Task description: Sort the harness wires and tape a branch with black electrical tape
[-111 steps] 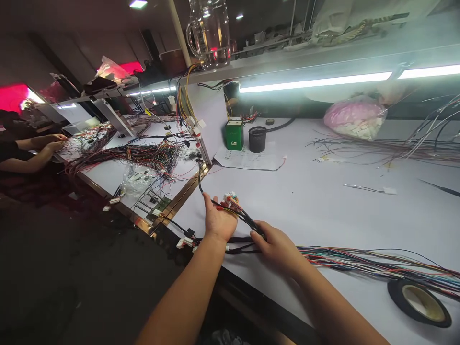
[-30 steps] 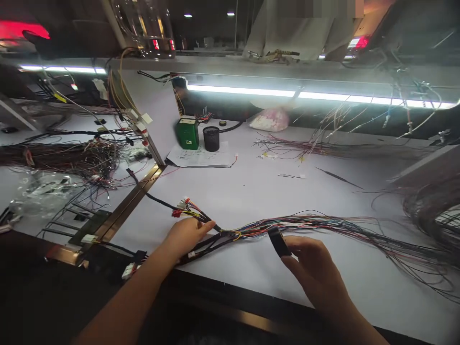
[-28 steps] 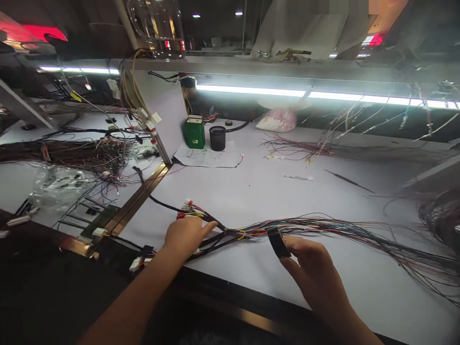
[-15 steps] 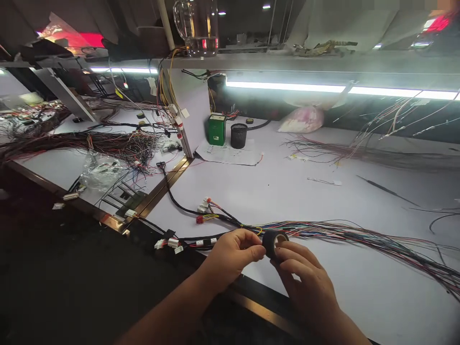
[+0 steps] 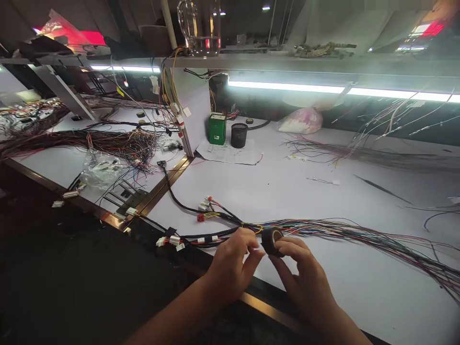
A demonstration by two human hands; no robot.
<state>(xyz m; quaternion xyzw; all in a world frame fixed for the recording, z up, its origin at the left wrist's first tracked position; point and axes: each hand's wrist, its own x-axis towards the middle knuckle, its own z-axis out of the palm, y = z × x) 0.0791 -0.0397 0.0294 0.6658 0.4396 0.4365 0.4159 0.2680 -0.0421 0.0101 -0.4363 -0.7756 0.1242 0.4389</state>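
Observation:
My right hand [image 5: 305, 273] grips a roll of black tape [image 5: 268, 241] between thumb and fingers, with the roll's hollow core turned partly toward me. Just left of the roll is my left hand [image 5: 235, 263], its fingers curled and the thumb standing apart from them; I see nothing between them. Both hands are over the table's front edge, in front of a wire harness [image 5: 305, 227] of many thin coloured wires. Its left part runs in black wrapped branches ending in white connectors [image 5: 175, 240] and a red connector [image 5: 200, 217].
A green box [image 5: 217, 129] and a black mesh cup [image 5: 239, 136] stand on a paper sheet [image 5: 224, 154] at the back. Dark tweezers [image 5: 383, 188] lie at right. Bundled wires [image 5: 118, 143] and a clear plastic bag [image 5: 102, 170] cover the left table. A glass jug [image 5: 201, 28] stands on the shelf.
My left thumb and fingers have parted from a pinch beside the tape roll. The right hand still holds the roll, its fingers shifted slightly left.

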